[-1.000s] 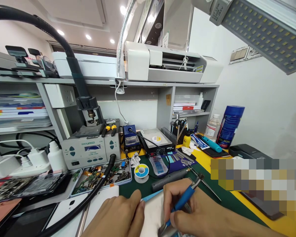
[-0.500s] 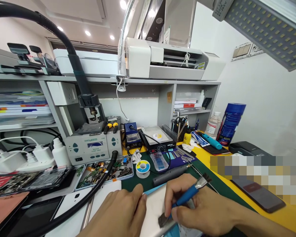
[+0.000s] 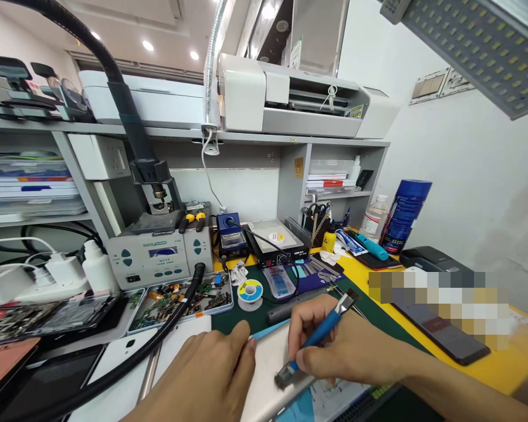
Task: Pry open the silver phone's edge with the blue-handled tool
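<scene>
Pinched between thumb and fingers of the right hand (image 3: 334, 346), a double-ended blue brush (image 3: 322, 329) slants down so that its lower dark bristles meet a pale flat panel (image 3: 261, 372); the upper bristles point up past the knuckles. That panel lies low in the view, between the two hands. On its near left part lies the left hand (image 3: 215, 363), palm down, fingers together and thumb alongside; I cannot tell whether it grips the panel or merely rests on it. Light-blue material (image 3: 301, 405) shows under the panel's right edge, and a green mat (image 3: 381, 313) spreads beyond. Just past the right hand is a dark grey cylindrical tool (image 3: 279, 316), with a solder reel (image 3: 250, 293) to its left. Farther left, a black hose (image 3: 169, 337) crosses a shallow tray (image 3: 211, 312) of small electronic parts, with a grey station (image 3: 161, 255) behind it. A dark phone (image 3: 455, 343) lies on the yellow bench top (image 3: 449, 372) at right. Along the back, a shelf (image 3: 264, 139) carries a white machine (image 3: 308, 122), and an LED lamp (image 3: 479, 53) hangs upper right.
</scene>
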Action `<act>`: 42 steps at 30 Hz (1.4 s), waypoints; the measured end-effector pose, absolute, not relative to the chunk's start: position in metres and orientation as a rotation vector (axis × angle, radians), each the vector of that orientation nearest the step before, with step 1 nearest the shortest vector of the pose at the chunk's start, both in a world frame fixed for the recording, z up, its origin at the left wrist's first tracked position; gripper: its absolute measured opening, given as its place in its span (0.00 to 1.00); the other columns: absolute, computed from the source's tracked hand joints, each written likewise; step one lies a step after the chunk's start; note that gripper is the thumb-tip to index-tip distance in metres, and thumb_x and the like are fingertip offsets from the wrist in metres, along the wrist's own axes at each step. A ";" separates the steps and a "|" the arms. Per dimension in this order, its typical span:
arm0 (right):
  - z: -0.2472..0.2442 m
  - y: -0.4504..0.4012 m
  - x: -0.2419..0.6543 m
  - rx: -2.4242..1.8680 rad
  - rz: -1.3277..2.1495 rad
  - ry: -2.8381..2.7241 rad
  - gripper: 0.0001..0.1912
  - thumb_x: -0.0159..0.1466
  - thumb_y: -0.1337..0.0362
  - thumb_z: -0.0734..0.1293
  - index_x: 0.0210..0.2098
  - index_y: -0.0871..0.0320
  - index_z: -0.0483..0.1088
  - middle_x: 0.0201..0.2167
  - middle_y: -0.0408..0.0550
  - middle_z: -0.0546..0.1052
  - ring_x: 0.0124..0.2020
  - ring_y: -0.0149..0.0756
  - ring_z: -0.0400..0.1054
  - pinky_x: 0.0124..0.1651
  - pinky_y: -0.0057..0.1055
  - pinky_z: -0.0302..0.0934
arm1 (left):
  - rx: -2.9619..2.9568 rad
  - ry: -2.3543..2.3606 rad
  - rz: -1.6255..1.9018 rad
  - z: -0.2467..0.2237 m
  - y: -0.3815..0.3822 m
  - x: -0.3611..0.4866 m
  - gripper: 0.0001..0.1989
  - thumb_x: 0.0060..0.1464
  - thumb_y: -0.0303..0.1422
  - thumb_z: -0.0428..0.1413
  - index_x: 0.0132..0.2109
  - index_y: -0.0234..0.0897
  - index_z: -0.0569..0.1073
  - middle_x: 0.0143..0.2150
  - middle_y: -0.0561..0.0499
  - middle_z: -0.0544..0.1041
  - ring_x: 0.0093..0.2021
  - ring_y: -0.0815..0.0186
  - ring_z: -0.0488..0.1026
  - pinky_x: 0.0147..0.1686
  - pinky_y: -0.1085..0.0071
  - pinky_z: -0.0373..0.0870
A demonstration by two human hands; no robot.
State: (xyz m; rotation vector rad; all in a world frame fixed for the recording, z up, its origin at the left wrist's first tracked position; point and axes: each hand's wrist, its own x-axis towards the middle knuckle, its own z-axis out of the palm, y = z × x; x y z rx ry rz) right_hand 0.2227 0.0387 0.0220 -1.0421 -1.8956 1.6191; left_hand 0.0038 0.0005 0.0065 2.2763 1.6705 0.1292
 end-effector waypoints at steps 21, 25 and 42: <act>0.023 0.040 0.222 -1.138 1.710 -1.839 0.07 0.51 0.71 0.68 0.31 0.60 0.73 0.13 0.36 0.68 0.14 0.24 0.59 0.15 0.18 0.52 | 2.283 1.691 0.035 0.009 0.000 0.004 0.18 0.70 0.37 0.35 0.38 0.44 0.67 0.30 0.50 0.77 0.32 0.57 0.76 0.31 0.65 0.58; 0.022 0.039 0.223 -1.155 1.702 -1.845 0.07 0.50 0.70 0.68 0.31 0.60 0.72 0.14 0.36 0.68 0.14 0.26 0.61 0.15 0.18 0.53 | 2.274 1.705 0.041 0.009 0.001 0.006 0.18 0.70 0.37 0.35 0.39 0.44 0.68 0.30 0.50 0.77 0.32 0.57 0.76 0.31 0.64 0.58; 0.021 0.042 0.225 -1.124 1.715 -1.832 0.07 0.50 0.69 0.67 0.30 0.60 0.72 0.12 0.36 0.68 0.11 0.23 0.55 0.13 0.18 0.49 | 2.289 1.695 0.057 0.007 0.001 0.006 0.19 0.69 0.37 0.35 0.38 0.44 0.69 0.31 0.49 0.79 0.32 0.58 0.78 0.31 0.65 0.60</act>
